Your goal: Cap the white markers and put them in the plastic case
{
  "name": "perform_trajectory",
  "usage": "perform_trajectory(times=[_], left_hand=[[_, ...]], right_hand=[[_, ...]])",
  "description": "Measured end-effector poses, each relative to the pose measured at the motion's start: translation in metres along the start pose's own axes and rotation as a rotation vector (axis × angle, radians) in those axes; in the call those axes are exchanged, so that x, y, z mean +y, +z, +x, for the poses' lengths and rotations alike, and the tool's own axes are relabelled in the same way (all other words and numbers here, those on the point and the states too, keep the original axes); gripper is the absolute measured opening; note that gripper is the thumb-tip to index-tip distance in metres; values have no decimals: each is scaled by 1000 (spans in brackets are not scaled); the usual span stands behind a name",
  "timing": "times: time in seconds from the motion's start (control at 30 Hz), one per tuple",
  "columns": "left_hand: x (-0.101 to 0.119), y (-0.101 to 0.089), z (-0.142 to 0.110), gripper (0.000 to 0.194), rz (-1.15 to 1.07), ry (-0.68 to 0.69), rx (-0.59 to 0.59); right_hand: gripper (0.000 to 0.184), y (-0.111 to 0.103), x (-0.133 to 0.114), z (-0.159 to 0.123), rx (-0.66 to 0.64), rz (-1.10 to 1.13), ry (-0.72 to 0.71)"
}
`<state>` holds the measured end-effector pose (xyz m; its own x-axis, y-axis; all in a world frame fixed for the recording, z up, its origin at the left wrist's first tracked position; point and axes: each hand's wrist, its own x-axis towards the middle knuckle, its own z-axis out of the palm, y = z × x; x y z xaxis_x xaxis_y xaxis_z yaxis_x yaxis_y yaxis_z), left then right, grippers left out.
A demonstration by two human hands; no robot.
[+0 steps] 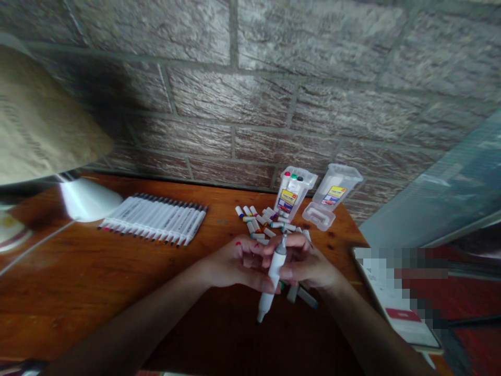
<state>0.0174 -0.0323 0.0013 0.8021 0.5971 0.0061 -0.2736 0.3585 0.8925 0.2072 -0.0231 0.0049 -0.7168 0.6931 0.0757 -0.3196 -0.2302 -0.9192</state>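
Note:
Between my two hands a white marker (270,282) is held at a slant, uncapped at both ends, with grey tip sections showing. My left hand (238,265) pinches its lower middle with the thumb. My right hand (307,263) grips it higher up, the thumb against the barrel. Just beyond my fingers lie many loose marker caps (256,219), white with coloured ends. A few more caps (307,297) lie below my right hand, partly hidden by it. To the left, a row of white markers (156,219) without caps lies side by side.
A clear plastic case (291,193) holding a few capped markers stands by the brick wall. Beside it is an open transparent case (338,185). A lamp (84,198) stands at left, its cord crossing the wooden table (47,292). A tablet-like device (403,308) sits at the right edge.

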Motion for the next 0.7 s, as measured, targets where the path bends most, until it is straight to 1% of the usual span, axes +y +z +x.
perform_trajectory(times=[0.13, 0.2, 0.33, 0.4, 0.5, 0.57, 0.7], left_hand=[[0, 1, 2, 33, -17, 50, -3], [1, 1, 2, 31, -21, 51, -4], [3, 3, 1, 35, 2, 21, 27], [3, 4, 1, 37, 6, 26, 35], [4, 5, 2, 33, 9, 54, 25], [4, 5, 2, 30, 17, 65, 22], [4, 3, 2, 31, 39, 58, 21]], right_hand=[[35, -3, 0, 0, 5, -19, -2], [35, -2, -1, 0, 0, -17, 7], [32, -1, -3, -1, -34, 18, -9], [32, -1, -3, -1, -23, 8, -13], [33, -1, -3, -1, -2, -22, -3], [33, -1, -4, -1, -29, -5, -11], [33, -1, -4, 0, -66, 24, -30]])
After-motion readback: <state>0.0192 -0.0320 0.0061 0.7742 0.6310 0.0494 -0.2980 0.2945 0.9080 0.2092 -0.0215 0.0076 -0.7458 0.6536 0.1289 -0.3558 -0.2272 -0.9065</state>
